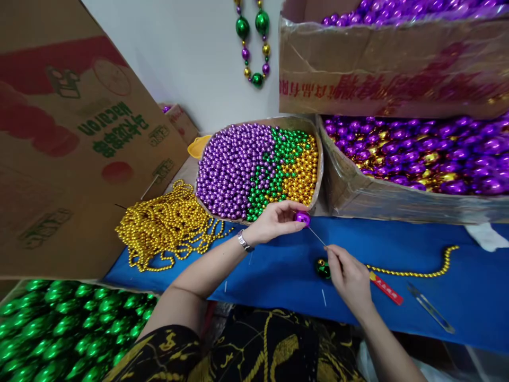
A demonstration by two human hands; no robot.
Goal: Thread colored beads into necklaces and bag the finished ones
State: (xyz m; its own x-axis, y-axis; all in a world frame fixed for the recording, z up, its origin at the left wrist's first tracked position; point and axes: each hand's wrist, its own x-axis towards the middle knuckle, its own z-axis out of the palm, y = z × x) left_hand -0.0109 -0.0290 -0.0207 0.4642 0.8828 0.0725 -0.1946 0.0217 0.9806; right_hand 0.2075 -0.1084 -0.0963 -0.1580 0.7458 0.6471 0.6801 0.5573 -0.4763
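Between the fingers of my left hand [278, 220] is a shiny purple bead [303, 219], held just in front of a box of small beads [254, 170]. My right hand [350, 276] pinches a thin needle-like rod [317, 237], whose far end meets the purple bead. Whether the rod passes right through the bead I cannot tell. Close to my right fingers, a dark green bead [322, 268] lies on the blue cloth. A string of gold beads [417, 273] runs to the right from behind that hand.
Gold bead strands [163, 225] are heaped at the left, beside a large cardboard box [59, 132]. Boxes of purple beads [417, 154] stand at the right. A red-handled tool [385, 288] and tweezers [430, 307] lie on the cloth. Big green beads [71, 329] fill the lower left. A necklace [257, 79] hangs above.
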